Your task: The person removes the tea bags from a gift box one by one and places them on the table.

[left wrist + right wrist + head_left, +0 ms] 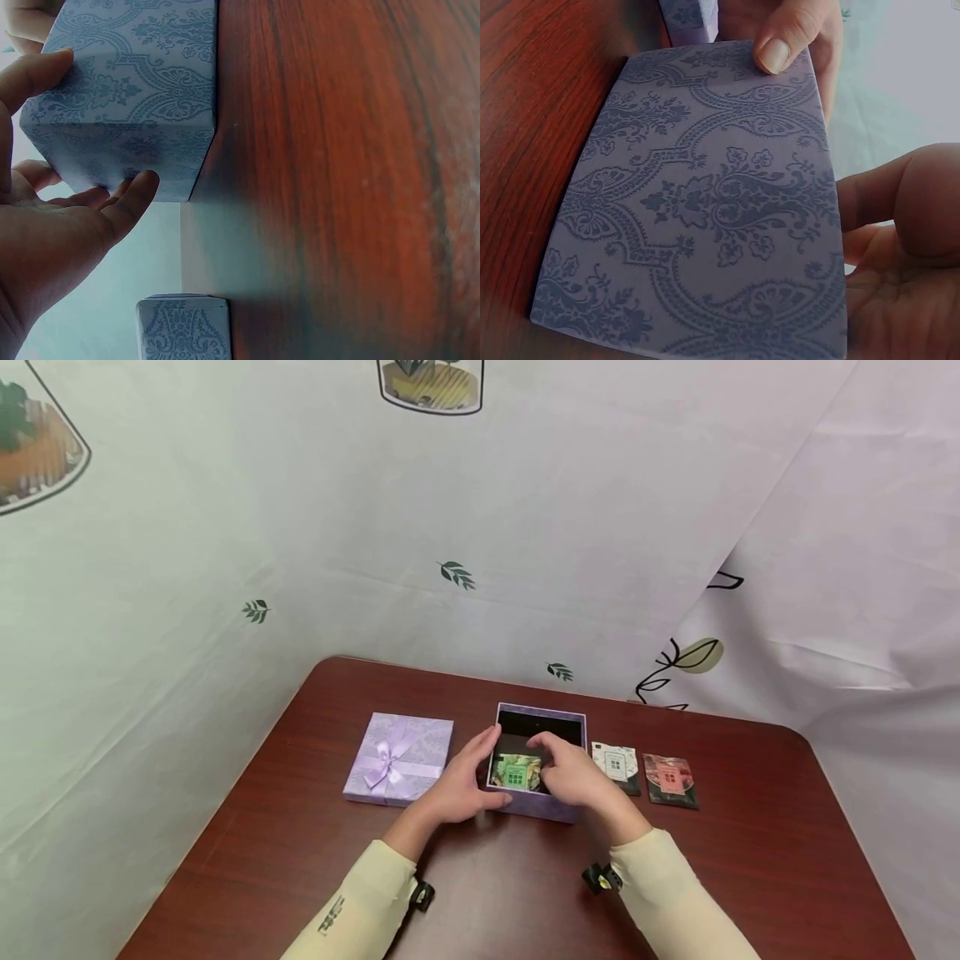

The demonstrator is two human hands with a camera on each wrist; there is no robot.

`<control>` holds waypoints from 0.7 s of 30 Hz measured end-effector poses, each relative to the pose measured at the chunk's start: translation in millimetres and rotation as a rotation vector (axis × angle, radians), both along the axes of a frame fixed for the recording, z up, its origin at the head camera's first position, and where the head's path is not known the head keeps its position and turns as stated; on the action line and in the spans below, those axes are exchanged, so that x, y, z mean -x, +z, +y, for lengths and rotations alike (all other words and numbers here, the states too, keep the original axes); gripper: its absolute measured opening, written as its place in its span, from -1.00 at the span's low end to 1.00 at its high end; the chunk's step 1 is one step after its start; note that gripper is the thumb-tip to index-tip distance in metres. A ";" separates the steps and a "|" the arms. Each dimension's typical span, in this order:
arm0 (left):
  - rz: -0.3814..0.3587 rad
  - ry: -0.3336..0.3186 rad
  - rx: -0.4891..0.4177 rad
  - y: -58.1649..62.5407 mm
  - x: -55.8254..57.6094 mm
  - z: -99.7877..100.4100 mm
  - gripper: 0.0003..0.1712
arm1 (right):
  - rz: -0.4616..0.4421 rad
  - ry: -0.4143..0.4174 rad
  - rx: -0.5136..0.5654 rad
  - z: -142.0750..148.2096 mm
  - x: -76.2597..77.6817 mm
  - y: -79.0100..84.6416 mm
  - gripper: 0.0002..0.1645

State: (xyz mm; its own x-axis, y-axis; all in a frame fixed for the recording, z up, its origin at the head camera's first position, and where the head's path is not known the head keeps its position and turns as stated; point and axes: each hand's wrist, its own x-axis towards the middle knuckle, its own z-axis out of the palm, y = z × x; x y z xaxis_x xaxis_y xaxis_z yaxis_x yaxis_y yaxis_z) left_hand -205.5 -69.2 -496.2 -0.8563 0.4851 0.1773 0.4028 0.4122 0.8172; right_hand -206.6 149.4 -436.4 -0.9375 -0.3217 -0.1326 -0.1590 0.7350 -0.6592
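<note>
A purple patterned box (536,807) with a dark inside stands uncovered on the table. My left hand (467,781) holds its front left corner, thumb on the front wall and fingers along the left wall; the left wrist view shows this hand (82,217) at the box (135,67) too. A green sachet (519,773) lies inside, toward the front. Over the right part of the box is my right hand (573,770), its index finger and thumb apart beside the sachet, nothing visible between them. In the right wrist view, the front wall (705,195) partly hides the right hand (907,217).
Left of the box lies its purple lid (420,743) with a ribbon bow. A white sachet (617,765) and a red sachet (670,778) lie on the table (510,877) to the right. A white printed cloth (525,510) hangs behind the table.
</note>
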 end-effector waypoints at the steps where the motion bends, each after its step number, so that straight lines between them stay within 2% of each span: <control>1: -0.001 0.000 -0.001 0.0 -0.1 0.1 0.21 | -0.006 0.000 -0.004 -0.3 0.0 0.1 -0.44; 15: -0.001 -0.001 0.000 1.3 -0.8 0.4 0.20 | -0.104 -0.002 -0.050 -5.1 5.0 -0.6 -0.33; 21: -0.004 0.008 0.009 1.1 -1.2 0.9 0.20 | -0.077 0.016 -0.065 -8.1 7.7 -5.8 -0.37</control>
State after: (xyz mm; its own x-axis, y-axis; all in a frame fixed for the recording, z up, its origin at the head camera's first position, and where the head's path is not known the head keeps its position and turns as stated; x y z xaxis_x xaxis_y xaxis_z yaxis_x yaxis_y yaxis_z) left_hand -204.4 -68.3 -495.1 -0.8605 0.4802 0.1700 0.3967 0.4225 0.8149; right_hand -214.3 141.3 -442.1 -0.9184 -0.3251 -0.2256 -0.1218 0.7746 -0.6206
